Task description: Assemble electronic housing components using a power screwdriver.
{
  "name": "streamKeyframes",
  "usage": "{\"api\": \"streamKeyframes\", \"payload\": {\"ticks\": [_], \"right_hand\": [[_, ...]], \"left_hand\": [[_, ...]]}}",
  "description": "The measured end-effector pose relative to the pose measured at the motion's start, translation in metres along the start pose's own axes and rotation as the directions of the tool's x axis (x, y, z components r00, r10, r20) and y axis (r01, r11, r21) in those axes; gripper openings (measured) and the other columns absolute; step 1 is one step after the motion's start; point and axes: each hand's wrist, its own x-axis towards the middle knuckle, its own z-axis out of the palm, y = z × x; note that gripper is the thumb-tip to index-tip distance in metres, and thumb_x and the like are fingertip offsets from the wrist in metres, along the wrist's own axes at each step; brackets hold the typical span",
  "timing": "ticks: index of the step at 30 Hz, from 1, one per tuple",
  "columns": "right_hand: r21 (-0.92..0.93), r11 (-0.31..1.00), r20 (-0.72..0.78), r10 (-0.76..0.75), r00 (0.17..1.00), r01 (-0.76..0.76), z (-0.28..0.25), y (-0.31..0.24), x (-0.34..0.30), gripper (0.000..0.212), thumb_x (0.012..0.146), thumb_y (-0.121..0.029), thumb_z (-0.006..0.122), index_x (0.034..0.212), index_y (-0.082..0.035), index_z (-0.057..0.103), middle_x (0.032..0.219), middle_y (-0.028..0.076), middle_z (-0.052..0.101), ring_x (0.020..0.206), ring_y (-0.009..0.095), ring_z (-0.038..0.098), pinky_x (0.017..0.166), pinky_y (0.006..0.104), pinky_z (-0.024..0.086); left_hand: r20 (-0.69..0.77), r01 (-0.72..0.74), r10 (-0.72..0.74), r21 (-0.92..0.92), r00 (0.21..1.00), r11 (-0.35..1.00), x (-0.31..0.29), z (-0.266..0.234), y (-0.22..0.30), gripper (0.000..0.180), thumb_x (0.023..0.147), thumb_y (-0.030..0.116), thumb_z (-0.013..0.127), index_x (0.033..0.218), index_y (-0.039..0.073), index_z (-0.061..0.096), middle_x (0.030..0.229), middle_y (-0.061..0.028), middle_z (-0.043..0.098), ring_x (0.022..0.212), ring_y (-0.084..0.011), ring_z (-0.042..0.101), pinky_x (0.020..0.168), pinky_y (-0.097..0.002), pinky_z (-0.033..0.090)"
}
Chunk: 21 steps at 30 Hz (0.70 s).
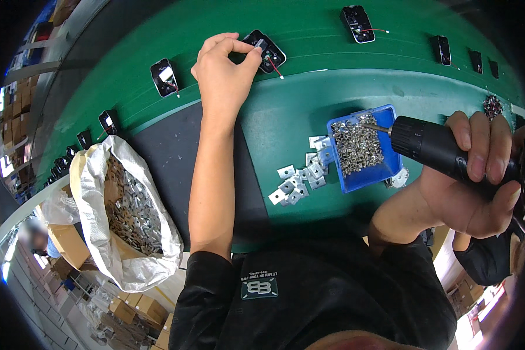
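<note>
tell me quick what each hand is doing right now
Left hand: fingers pinched on a small black device on the green belt.
Right hand: closed around a black power screwdriver.

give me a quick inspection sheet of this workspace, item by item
surface: green conveyor belt beside a green bench with a dark mat
job's things: small black device, opened, on the belt; black power screwdriver
clutter: blue tray of screws, loose square metal plates, white sack of plates, more devices along the belt
grippers: left hand fingers pinch the device; right hand grips the screwdriver, its bit in the tray
cables: red wire from the device
surroundings: cardboard boxes below
</note>
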Motion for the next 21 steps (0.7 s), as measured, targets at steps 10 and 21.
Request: {"api": "streamKeyframes", "payload": {"ticks": [10,21], "right_hand": [[0.021,1.000,-0.056,-0.011,0.998,0.012,0.006,0.002,-0.003,0.044,0.080,-0.019,0.066,0.118,-0.010,0.046,0.084,-0.002,0.050,0.078,0.007,0.048,0.084,0.0298,0.034],[-0.003,1.000,-0.006,-0.010,1.000,0.010,0.005,0.004,0.000,0.044,0.080,-0.020,0.065,0.118,-0.009,0.045,0.084,-0.002,0.050,0.077,0.008,0.048,0.083,0.0298,0.034]], "left_hand": [[-0.006,0.135,-0.136,-0.117,0.991,0.984,0.005,0.002,0.000,0.043,0.071,0.008,0.070,0.112,0.004,0.058,0.095,-0.0099,0.063,0.071,-0.0190,0.057,0.069,-0.0338,0.050],[0.206,-0.220,0.203,0.066,0.957,0.973,-0.014,-0.016,-0.006,0.084,0.063,0.020,0.077,0.136,0.002,0.039,0.127,-0.0213,0.050,0.120,-0.0361,0.046,0.101,-0.0423,0.036]]}}
